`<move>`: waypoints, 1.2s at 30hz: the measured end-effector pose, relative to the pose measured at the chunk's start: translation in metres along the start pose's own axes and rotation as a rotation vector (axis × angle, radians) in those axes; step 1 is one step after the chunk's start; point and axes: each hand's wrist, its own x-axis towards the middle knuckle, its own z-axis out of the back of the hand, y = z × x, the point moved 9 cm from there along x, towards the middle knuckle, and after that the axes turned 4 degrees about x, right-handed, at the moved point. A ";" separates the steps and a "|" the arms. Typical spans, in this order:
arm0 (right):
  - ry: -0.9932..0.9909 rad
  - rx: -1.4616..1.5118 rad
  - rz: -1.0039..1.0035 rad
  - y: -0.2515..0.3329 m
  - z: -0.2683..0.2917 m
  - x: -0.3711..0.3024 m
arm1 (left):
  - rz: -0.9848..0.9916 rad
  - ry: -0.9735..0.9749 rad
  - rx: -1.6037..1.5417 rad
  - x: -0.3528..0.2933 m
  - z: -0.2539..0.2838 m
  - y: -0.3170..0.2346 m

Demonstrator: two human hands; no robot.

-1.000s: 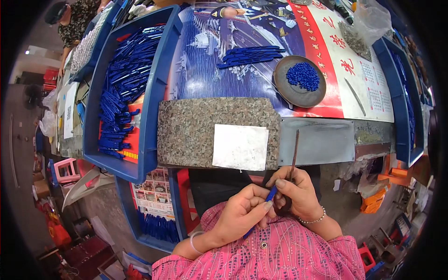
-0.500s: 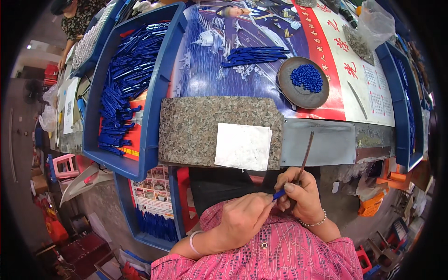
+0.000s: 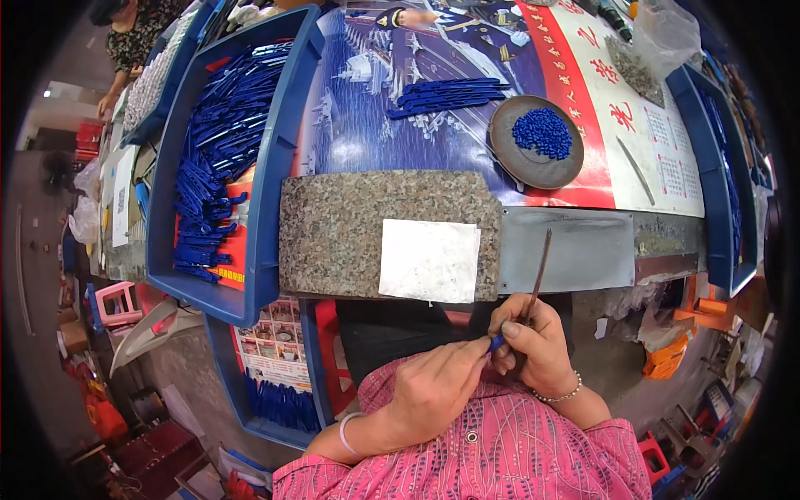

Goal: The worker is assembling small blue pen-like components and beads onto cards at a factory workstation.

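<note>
In front of my chest both hands meet at a small blue plastic piece (image 3: pixel 497 342), largely covered by fingers. My left hand (image 3: pixel 433 387) is closed, its fingertips pinching one end of the piece. My right hand (image 3: pixel 542 350) is closed as well, thumb and fingers around a thin dark rod-like tool (image 3: pixel 542 271) that sticks up and away from me. Its thumb also presses by the blue piece. Ahead of the hands lies a granite slab (image 3: pixel 333 225) with folded white paper (image 3: pixel 429 258) on it.
A round dish (image 3: pixel 533 175) holds small blue beads (image 3: pixel 542 133). Blue strips (image 3: pixel 446 96) lie behind the slab. A large blue bin (image 3: pixel 271 183) with similar strips stands left; another bin (image 3: pixel 723 242) stands right. A lower bin (image 3: pixel 225 367) sits left of my lap. Another person (image 3: pixel 137 42) is far left.
Less of the blue piece shows between my fingers than before. Both hands stay together, almost in place, and the rod is still in the right one. The whole view has shifted slightly.
</note>
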 end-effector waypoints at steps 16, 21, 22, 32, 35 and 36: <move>0.018 -0.104 -0.048 -0.011 0.004 0.000 | 0.337 0.153 -0.386 -0.020 -0.025 0.028; 0.015 -0.120 -0.057 -0.011 0.002 -0.003 | 0.398 0.151 -0.523 -0.024 -0.027 0.022; 0.011 -0.100 -0.075 -0.013 0.002 -0.004 | 0.397 0.154 -0.526 -0.026 -0.029 0.022; -0.057 -0.154 -0.026 -0.010 0.009 -0.007 | 0.503 0.204 -0.591 -0.025 -0.034 0.029; -0.053 -0.268 -0.013 -0.007 0.006 -0.010 | 0.539 0.246 -0.625 -0.029 -0.037 0.033; -0.052 -0.269 -0.015 -0.008 0.007 -0.011 | 0.508 0.261 -0.596 -0.028 -0.037 0.032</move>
